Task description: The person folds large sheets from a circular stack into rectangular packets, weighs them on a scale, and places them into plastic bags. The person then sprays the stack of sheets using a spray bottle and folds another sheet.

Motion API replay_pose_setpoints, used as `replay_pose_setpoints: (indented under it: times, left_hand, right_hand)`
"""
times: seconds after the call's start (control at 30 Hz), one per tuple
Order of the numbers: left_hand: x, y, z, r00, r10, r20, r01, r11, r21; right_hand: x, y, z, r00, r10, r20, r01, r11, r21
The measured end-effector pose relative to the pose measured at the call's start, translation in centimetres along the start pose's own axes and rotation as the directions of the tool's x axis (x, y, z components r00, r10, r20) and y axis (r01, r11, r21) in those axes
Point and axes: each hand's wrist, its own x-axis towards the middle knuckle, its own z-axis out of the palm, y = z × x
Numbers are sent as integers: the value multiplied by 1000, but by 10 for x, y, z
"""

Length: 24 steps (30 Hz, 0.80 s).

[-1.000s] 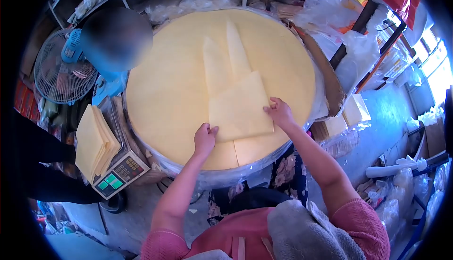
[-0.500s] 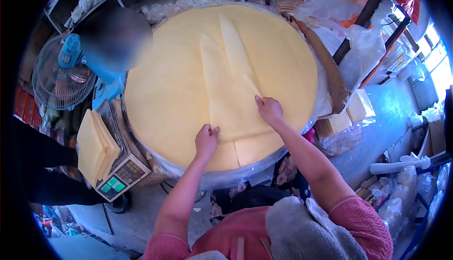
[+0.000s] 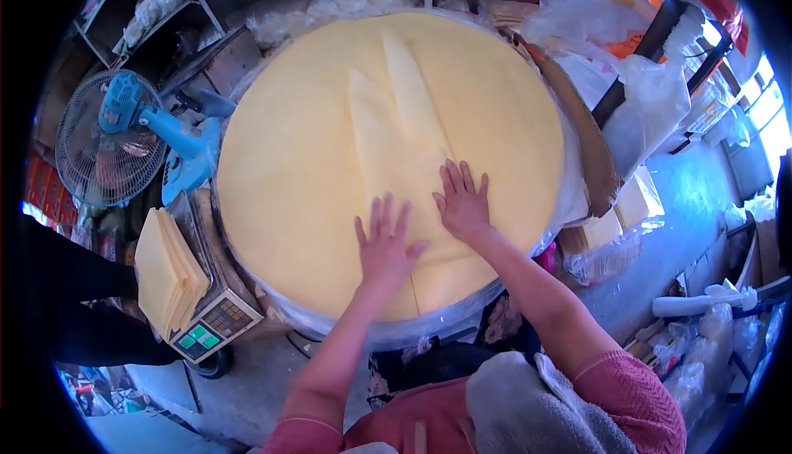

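A large round stack of thin, pale yellow sheets (image 3: 289, 141) lies before me. Two long raised folds (image 3: 404, 83) run from its far part toward my hands. My left hand (image 3: 385, 248) is spread, palm down, over the near middle of the top sheet, slightly blurred. To its right and a little farther away, my right hand (image 3: 464, 207) rests flat with fingers apart, beside the near end of the right fold. Neither hand grips anything. A short straight seam or edge shows in the sheet just below my hands.
On the left, a digital scale (image 3: 216, 326) carries folded yellow sheets (image 3: 169, 268), with a blue fan (image 3: 177, 132) behind. A person's dark-clothed leg (image 3: 91, 272) is at far left. Cardboard (image 3: 582, 124) and clear plastic bags (image 3: 652, 99) border the right side.
Both hands have let go of the pinched sheet and opened flat on it. My left hand moved right and the right slightly left. The blurred shape over the fan's base is gone.
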Motion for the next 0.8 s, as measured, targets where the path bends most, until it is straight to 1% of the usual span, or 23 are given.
replay_pose_setpoints:
  times: [0.07,0.17,0.2,0.27,0.3,0.37,0.4,0.43,0.47,0.5,0.53,0.57,0.67,0.77,0.8]
  left_hand:
    - [-5,-3,26,999,3,43,-3,1000,12]
    - [-7,-2,37,997,5,74,-9,999,44]
    - [-4,-2,34,997,5,73,-10,998,63]
    - [8,-4,23,982,-35,184,31,999,25]
    - [14,-6,21,968,-58,245,58,998,6]
    - [51,-38,22,988,-96,121,96,995,7]
    - [75,-57,22,991,-117,60,117,993,5]
    - [103,-71,24,969,-244,-25,236,956,-176]
    - [134,-88,29,922,-378,-85,325,874,-360]
    - [161,-123,62,885,-264,-384,230,964,-133]
    - [189,-126,50,851,-519,-86,434,785,-443]
    - [213,-127,38,731,-624,276,632,467,-618]
    - [245,-159,64,669,-630,394,639,217,-738]
    - [235,-154,63,707,-594,384,488,17,-873]
    - [228,-154,66,749,-580,321,411,26,-911]
  right_hand:
    - [6,2,-3,1000,-7,10,7,1000,-17]
    - [36,18,8,993,-91,-75,93,995,21]
    - [50,22,12,993,-100,-64,103,994,39]
    - [91,28,19,990,-124,-61,128,989,73]
    - [113,34,23,990,-33,-138,60,979,194]
    - [154,48,31,958,165,-234,-48,898,437]
    - [168,51,21,973,202,-113,-128,877,462]
    - [178,53,-2,971,239,7,-213,853,477]
    - [190,55,-14,954,274,125,-300,825,479]
    - [205,58,-12,938,246,243,-340,790,510]
    - [219,59,-8,909,211,360,-385,755,531]
    - [227,60,-3,866,168,471,-436,717,544]
    - [238,60,1,804,207,558,-590,396,704]
    - [222,49,-22,766,231,599,-611,-24,791]
    - [218,50,-21,778,219,589,-593,-58,803]
